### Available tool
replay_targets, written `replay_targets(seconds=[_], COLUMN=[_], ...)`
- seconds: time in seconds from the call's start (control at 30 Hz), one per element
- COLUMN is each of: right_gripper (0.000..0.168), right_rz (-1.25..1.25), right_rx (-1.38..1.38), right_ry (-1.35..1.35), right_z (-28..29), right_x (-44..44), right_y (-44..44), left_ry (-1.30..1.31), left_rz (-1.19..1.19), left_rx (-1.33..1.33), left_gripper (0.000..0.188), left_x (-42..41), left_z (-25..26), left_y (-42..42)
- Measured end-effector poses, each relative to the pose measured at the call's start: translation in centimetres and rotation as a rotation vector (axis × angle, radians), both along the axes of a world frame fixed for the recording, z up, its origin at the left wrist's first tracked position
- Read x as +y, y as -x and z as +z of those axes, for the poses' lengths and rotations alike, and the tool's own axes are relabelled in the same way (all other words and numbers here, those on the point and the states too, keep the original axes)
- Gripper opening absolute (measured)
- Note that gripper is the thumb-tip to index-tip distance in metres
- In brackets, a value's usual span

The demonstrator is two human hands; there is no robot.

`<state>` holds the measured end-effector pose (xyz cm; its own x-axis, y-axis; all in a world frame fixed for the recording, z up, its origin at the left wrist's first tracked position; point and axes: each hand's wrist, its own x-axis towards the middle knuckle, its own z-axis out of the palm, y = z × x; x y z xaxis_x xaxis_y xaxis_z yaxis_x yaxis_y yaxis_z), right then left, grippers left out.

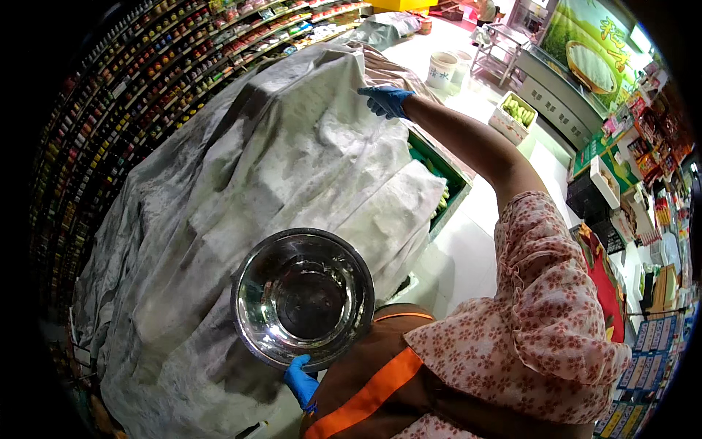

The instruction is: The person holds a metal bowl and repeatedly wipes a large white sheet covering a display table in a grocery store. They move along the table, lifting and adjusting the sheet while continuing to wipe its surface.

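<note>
My left hand (301,383), in a blue glove, grips the near rim of a round stainless steel basin (310,307), its thumb over the edge. The basin is held in front of my brown apron; its inside looks wet or shiny, with small specks. My right hand (387,102), also blue-gloved, is stretched out over the far part of a large grey-white cloth (263,181). Its fingers are partly bent, and whether they touch or pinch the cloth cannot be told. The cloth drapes over a wide, uneven display. Beside it, a green crate (452,200) with green produce shows partly uncovered.
Shelves of jars and packets (164,71) line the left side. White buckets (441,70) and a foam box of green produce (514,118) stand on the tiled floor at the back right. A metal cart (498,52) stands behind them. Boxes and packaged goods fill the right.
</note>
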<state>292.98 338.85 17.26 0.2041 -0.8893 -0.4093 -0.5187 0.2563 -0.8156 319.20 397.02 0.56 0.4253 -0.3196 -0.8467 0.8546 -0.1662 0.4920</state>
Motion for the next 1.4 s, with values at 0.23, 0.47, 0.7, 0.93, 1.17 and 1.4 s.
replay_targets(seconds=[0.23,0.47,0.7,0.93,1.17,1.4], right_gripper=[0.041,0.034,0.029,0.022,0.042,0.024], right_rz=[0.255,0.299,0.336,1.271,0.766,0.454], right_rx=[-0.223,-0.009,-0.585,-0.128,-0.007,-1.017], right_ry=[-0.151,0.424,0.503,0.473,0.257,-0.989], right_z=[-9.9,-14.7,-4.4,-8.6,-20.2,-17.1], right_x=[2.5,8.8,4.2,22.1,27.0,22.1], right_y=[6.1,8.5,0.8,-9.3,-14.5,-16.3], left_ry=[0.01,-0.012,0.05,-0.125,0.027,-0.087], left_rz=[-0.06,-0.137,-0.13,-0.09,-0.058,-0.036], left_rx=[0.02,-0.069,-0.176,-0.387,-0.402,-0.336], left_gripper=[0.046,0.047,0.028,0.034,0.032,0.036], left_x=[0.8,0.5,1.2,-2.6,-3.5,-3.6], left_z=[-1.1,-1.3,-2.1,5.1,7.4,5.8], left_y=[-0.5,-0.3,-0.3,1.8,2.9,2.0])
